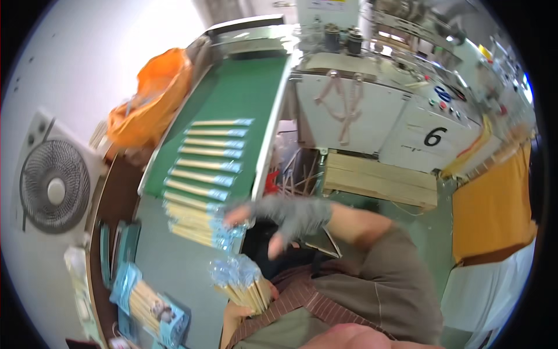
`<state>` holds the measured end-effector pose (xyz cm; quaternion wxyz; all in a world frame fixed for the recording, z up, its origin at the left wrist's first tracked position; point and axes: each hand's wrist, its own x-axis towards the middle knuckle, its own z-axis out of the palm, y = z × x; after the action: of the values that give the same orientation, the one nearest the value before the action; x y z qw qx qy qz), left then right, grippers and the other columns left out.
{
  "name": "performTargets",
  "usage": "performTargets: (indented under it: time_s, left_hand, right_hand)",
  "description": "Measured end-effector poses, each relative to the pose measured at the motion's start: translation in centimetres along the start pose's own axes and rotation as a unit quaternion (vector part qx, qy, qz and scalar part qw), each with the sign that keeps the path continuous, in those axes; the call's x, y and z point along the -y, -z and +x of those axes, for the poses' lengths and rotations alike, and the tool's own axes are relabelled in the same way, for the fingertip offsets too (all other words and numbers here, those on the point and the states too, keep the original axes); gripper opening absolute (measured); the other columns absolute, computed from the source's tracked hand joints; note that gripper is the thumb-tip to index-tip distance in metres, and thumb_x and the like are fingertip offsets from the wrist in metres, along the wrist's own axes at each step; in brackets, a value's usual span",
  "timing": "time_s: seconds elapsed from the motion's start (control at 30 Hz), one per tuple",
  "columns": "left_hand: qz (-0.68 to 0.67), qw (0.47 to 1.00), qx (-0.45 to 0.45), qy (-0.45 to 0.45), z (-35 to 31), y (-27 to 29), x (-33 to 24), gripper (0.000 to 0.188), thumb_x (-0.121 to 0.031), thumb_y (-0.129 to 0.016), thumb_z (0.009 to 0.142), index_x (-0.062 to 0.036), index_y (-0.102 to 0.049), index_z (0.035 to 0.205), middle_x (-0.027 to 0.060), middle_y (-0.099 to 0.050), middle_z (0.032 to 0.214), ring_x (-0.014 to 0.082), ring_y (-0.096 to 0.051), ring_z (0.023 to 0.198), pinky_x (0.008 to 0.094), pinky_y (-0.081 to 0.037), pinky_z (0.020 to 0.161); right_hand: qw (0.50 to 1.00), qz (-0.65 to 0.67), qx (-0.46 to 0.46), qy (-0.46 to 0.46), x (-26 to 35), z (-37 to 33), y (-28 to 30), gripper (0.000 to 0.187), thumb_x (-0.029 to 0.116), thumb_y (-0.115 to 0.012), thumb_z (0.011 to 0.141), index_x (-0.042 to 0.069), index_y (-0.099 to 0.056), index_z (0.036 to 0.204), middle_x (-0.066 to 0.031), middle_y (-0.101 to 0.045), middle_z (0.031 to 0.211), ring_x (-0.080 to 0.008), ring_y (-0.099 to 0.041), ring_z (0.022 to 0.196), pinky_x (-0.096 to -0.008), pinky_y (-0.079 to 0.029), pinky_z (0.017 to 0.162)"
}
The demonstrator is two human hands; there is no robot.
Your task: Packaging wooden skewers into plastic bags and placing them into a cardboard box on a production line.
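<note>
My left hand (241,310) grips a thick bundle of chopsticks (247,288) in clear and blue wrappers, close against my body, wrapper ends upward. My right hand (290,218), in a grey fingerless glove, hovers a little blurred beside the near end of the belt; its thumb and fingers are apart with nothing between them. Just left of its fingertips lies a heap of wrapped chopsticks (195,224). Farther up, several wrapped chopsticks (206,165) rest in a spaced row across the green conveyor belt (247,87), blue ends to the right.
At lower left, a light-blue holder (172,334) carries a packed bundle of chopsticks (148,305). An orange bag (154,96) hangs left of the belt, above a fan (55,189). Rightward stand a white machine cabinet (349,110), a wooden step (381,179) and an orange-brown box (494,203).
</note>
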<state>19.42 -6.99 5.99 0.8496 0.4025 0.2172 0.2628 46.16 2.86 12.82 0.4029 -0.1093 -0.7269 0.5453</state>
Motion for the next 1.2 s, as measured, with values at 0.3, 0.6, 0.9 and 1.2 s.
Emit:
performTargets:
  time_s: [0.3,0.6,0.9,1.2]
  left_hand:
    - [0.032,0.996,0.074,0.034,8.3,-2.5,0.9,0.073,-0.033,-0.074,0.06,-0.0005,-0.046,0.118,0.0199,-0.056,0.1,0.0305,-0.055,0.097,0.0386,-0.043,0.081]
    - [-0.023,0.997,0.007,0.067,11.8,-5.3,0.0,0.075,-0.031,-0.072,0.063,0.0051,-0.044,0.123,0.0189,-0.058,0.108,0.0249,-0.056,0.102,0.0354,-0.041,0.092]
    - [-0.02,0.998,-0.024,0.053,13.9,-6.4,-0.5,0.081,-0.029,-0.073,0.063,0.0055,-0.039,0.127,0.0193,-0.057,0.109,0.0276,-0.056,0.103,0.0369,-0.042,0.09]
    - [-0.047,0.997,-0.059,0.036,13.7,-6.2,-0.1,0.085,-0.03,-0.074,0.063,0.0048,-0.035,0.13,0.0198,-0.055,0.111,0.0272,-0.057,0.101,0.0373,-0.044,0.087]
  right_hand:
    - [0.225,-0.693,-0.568,-0.384,8.1,-44.2,34.3,0.073,0.047,-0.054,0.082,-0.004,-0.038,0.132,-0.0249,-0.035,0.139,-0.0336,-0.032,0.131,-0.0378,-0.024,0.109]
    - [0.151,-0.664,-0.589,-0.435,7.4,-49.3,36.4,0.058,0.034,-0.047,0.088,0.001,-0.036,0.134,-0.0201,-0.032,0.141,-0.0354,-0.035,0.128,-0.0389,-0.028,0.107]
    - [0.078,-0.689,-0.636,-0.339,6.9,-50.6,36.8,0.051,0.021,-0.045,0.089,0.007,-0.034,0.137,-0.0194,-0.037,0.139,-0.033,-0.034,0.129,-0.0402,-0.027,0.107]
    - [0.096,-0.708,-0.628,-0.309,6.9,-48.5,36.0,0.051,0.018,-0.051,0.086,0.008,-0.039,0.134,-0.0166,-0.04,0.137,-0.0301,-0.037,0.127,-0.0388,-0.03,0.106]
